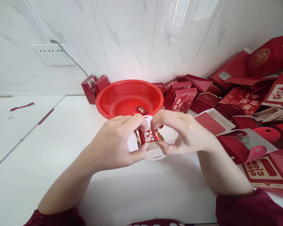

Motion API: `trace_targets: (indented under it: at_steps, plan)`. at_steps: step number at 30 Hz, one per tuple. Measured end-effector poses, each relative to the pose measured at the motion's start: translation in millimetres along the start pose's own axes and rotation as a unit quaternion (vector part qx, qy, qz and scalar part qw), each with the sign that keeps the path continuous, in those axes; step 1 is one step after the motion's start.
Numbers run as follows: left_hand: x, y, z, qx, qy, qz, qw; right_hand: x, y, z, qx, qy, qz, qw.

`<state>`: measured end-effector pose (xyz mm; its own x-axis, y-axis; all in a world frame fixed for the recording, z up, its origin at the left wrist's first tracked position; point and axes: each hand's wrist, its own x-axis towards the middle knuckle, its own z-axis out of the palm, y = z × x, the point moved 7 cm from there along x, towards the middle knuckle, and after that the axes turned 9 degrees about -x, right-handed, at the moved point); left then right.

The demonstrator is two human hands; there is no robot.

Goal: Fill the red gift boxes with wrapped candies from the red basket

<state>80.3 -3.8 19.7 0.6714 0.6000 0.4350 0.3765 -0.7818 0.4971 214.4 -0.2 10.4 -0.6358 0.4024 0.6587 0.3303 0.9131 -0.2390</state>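
Observation:
A small wrapped candy in red and gold foil, with white characters on it, is held level between both hands. My left hand pinches its left end between thumb and fingers. On its right end, my right hand closes with thumb and fingertips. Directly beneath the candy stands an opened box with white inner flaps, partly hidden by my hands. Just behind is a red plastic basket with a perforated wall; a few wrapped candies lie at its bottom.
Red gift boxes are piled along the right side, some with flaps open. Two small red boxes stand left of the basket. A power strip is on the tiled wall, its cable running down. Red scraps lie on the left tabletop.

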Motion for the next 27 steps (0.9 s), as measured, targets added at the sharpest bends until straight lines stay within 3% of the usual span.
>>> trace_targets:
  at_steps: [5, 11, 16, 22, 24, 27]
  plan:
    - [3.7, -14.5, 0.0, -0.048, -0.038, -0.083, 0.995, -0.5, 7.1, 2.7, 0.004, -0.031, 0.027, 0.999]
    - [4.2, -52.1, 5.6, -0.113, -0.091, -0.193, 0.970, -3.6, 24.7, 12.4, -0.010, -0.089, 0.117, 0.989]
    - [4.9, -89.0, -16.2, -0.024, 0.002, -0.252, 0.967, -6.1, 36.0, 7.8, -0.056, -0.103, 0.161, 0.980]
    - [7.5, -130.8, -26.0, 0.093, 0.121, -0.267, 0.951, -12.6, 45.7, 11.4, -0.082, -0.179, 0.191, 0.962]
    - [8.8, -146.2, -19.1, 0.111, 0.112, -0.267, 0.951, -15.0, 47.7, 13.8, -0.084, -0.195, 0.203, 0.956]
    - [8.4, -164.5, -6.4, 0.108, 0.054, -0.278, 0.953, -17.1, 47.8, 18.5, -0.091, -0.219, 0.216, 0.947]
